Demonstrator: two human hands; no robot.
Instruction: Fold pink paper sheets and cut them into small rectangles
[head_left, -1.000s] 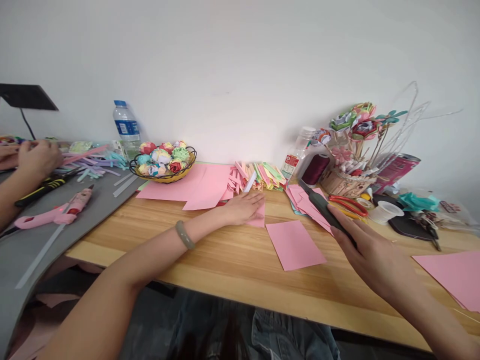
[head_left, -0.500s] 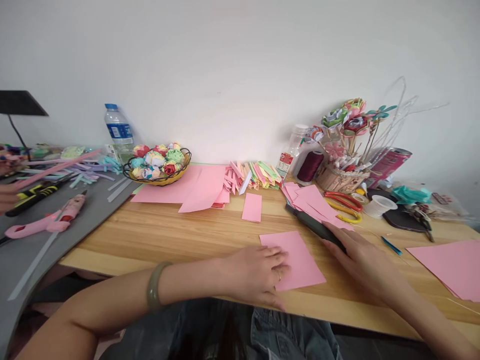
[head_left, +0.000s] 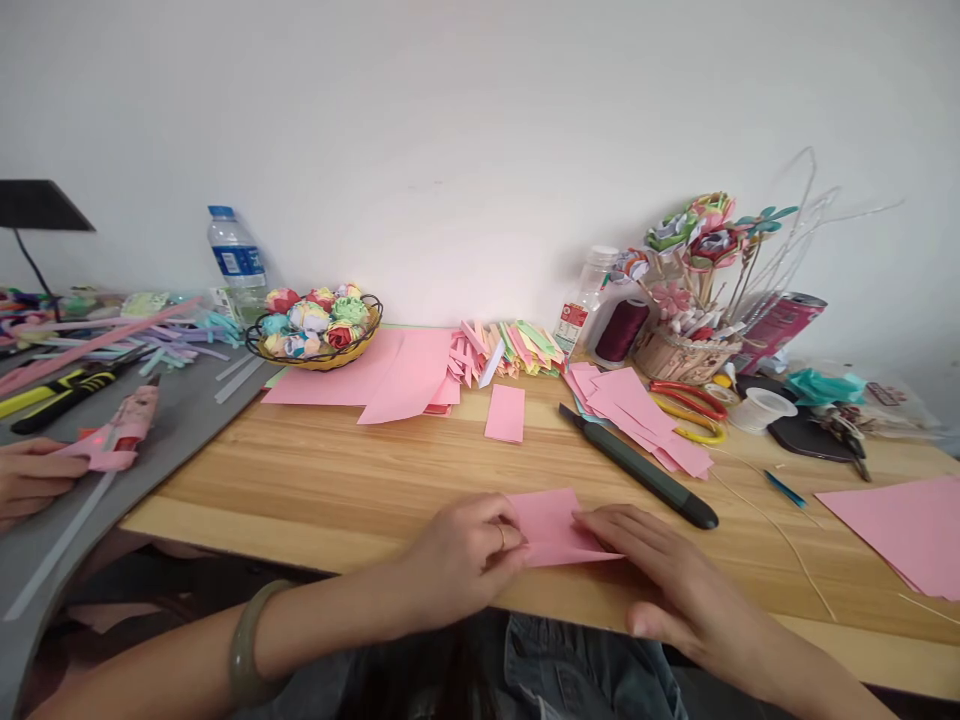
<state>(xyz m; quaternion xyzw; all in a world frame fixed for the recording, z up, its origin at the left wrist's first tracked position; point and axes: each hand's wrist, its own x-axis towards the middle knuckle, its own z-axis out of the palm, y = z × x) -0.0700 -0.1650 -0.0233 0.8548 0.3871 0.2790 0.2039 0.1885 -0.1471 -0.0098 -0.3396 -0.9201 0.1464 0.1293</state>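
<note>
A pink sheet of paper point(head_left: 551, 525) lies near the table's front edge, its near side lifted and folded over. Curled fingers of my left hand point(head_left: 480, 550) pinch the sheet at its left side. My right hand point(head_left: 660, 570) rests its outstretched fingers on the right part of the sheet, the thumb held apart below. Just beyond the right hand, a dark green utility knife point(head_left: 645, 470) lies slantwise on the wood, touched by neither hand. A small pink paper rectangle point(head_left: 505, 413) lies behind the sheet.
At the left, another person's hand point(head_left: 30, 480) holds a pink glue gun point(head_left: 124, 430) on a grey mat. A basket of paper flowers point(head_left: 315, 330), pink sheets point(head_left: 405, 370) and folded strips point(head_left: 514, 350) line the wall. Pliers point(head_left: 686, 405) and pink cut pieces point(head_left: 637, 410) lie right.
My right hand has let go of the utility knife and come to the pink paper. My left hand shifted left and pinches the sheet, now partly folded. The other person's hand moved to the glue gun.
</note>
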